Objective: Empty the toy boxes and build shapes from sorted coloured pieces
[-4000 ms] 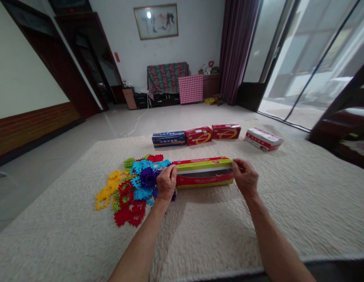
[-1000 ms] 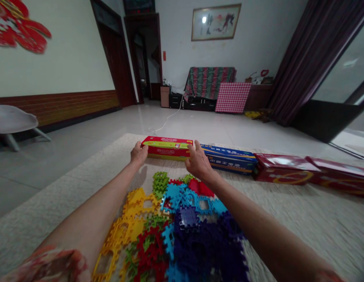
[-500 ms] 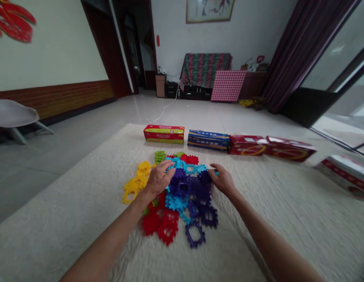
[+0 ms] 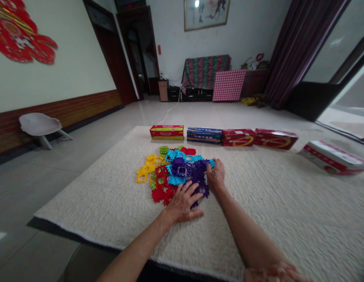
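A heap of interlocking plastic foam-like puzzle pieces (image 4: pixel 177 174) in yellow, green, red, blue and purple lies on a cream shaggy rug (image 4: pixel 287 211). My left hand (image 4: pixel 183 203) rests palm down on the near edge of the heap, fingers spread over red and purple pieces. My right hand (image 4: pixel 216 176) presses its fingertips on purple pieces at the heap's right side. Neither hand visibly lifts a piece. Pieces under both hands are hidden.
Beyond the heap, a row holds a red-and-yellow box (image 4: pixel 166 132), a blue box (image 4: pixel 204 135) and red boxes (image 4: pixel 238 138) (image 4: pixel 276 139). A white-and-red box (image 4: pixel 333 158) lies right. A white chair (image 4: pixel 39 125) stands on the tile floor.
The heap is more compact, with the purple and red pieces that lay nearer me pushed together. My left hand has moved from the heap's top to its near edge. The view has tilted slightly.
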Available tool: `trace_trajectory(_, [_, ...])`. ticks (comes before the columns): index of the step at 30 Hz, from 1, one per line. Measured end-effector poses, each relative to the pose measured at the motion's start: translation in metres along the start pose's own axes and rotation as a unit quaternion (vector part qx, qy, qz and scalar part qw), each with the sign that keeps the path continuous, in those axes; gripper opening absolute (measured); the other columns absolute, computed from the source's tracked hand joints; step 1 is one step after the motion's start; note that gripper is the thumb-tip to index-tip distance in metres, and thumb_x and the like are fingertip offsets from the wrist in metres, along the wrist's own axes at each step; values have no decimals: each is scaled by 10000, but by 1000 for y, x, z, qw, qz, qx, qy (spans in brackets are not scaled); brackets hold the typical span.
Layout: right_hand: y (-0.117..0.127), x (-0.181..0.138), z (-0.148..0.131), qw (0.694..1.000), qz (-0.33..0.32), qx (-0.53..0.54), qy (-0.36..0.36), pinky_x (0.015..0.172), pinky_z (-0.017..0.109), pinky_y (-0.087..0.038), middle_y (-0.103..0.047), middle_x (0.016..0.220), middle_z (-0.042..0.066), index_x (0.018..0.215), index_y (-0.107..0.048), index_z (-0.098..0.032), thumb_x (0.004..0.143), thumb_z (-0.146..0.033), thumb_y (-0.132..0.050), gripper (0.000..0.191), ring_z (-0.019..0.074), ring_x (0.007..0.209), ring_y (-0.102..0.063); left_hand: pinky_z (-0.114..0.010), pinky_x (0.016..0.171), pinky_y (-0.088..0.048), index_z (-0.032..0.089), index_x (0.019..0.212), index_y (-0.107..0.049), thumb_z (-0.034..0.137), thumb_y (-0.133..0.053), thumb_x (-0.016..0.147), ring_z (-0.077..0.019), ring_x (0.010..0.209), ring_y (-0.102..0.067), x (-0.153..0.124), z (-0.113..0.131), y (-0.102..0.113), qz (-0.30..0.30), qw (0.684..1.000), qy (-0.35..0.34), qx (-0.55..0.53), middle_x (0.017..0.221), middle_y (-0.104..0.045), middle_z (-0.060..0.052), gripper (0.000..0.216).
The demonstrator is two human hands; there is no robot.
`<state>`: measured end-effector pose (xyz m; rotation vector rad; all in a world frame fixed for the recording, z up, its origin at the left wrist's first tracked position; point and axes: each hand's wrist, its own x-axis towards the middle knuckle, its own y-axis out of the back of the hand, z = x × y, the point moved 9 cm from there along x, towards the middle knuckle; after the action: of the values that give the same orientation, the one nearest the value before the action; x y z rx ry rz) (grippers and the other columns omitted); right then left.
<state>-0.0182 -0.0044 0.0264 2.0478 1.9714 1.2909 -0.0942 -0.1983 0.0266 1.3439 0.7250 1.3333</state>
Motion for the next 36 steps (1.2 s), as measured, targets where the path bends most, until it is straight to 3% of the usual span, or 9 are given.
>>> trace_trajectory(6, [-17,0,-8,993,-103,22,44,955,464,-447,-665,1117,164,1185,-571,-149,886,-357,-441,386,281,1047,-602,-599,1095,-326,269,1293,-598,461,-612,860,-335,1402,-354,14,-38,5,19,999,28,32,1473,-467,-127,474])
trace_trajectory(12, [-23,-7,-26,971,-178,113,116,1045,458,-426,-626,1264,124,1237,-544,-203,891,-402,-458,409,253,1179,-579,-558,1067,-381,216,1205,-645,381,-588,879,-331,1331,-440,14,-68,14,84,994,60,35,1359,-562,-145,370])
trace_trajectory(15, [-18,-4,-23,980,-129,96,119,1077,474,-394,-567,1348,155,1235,-543,-182,889,-410,-458,422,270,1263,-519,-527,1058,-407,193,1177,-653,339,-585,878,-323,1301,-462,13,-70,16,125,990,62,29,1334,-572,-148,340])
trace_trajectory(18, [-15,0,-12,994,-75,10,83,1063,525,-378,-549,1343,214,1233,-541,-128,872,-416,-464,468,328,1278,-486,-515,1050,-425,186,1169,-652,300,-596,868,-317,1281,-476,14,-70,16,148,987,60,18,1332,-570,-147,327])
trace_trajectory(26, [-31,-5,-11,980,-142,-124,69,956,515,-409,-641,1192,192,1257,-525,-137,936,-419,-419,440,337,1137,-566,-509,1068,-424,186,1225,-617,257,-608,848,-311,1276,-478,15,-70,14,158,986,54,-11,1339,-556,-146,383])
trace_trajectory(36, [-59,-10,-29,980,-171,-14,106,987,444,-443,-644,1202,193,1281,-518,-92,905,-331,-414,458,288,1120,-591,-554,1120,-333,199,1443,-424,416,-649,828,-345,1422,-311,20,-56,14,102,994,38,30,1529,-387,-149,690])
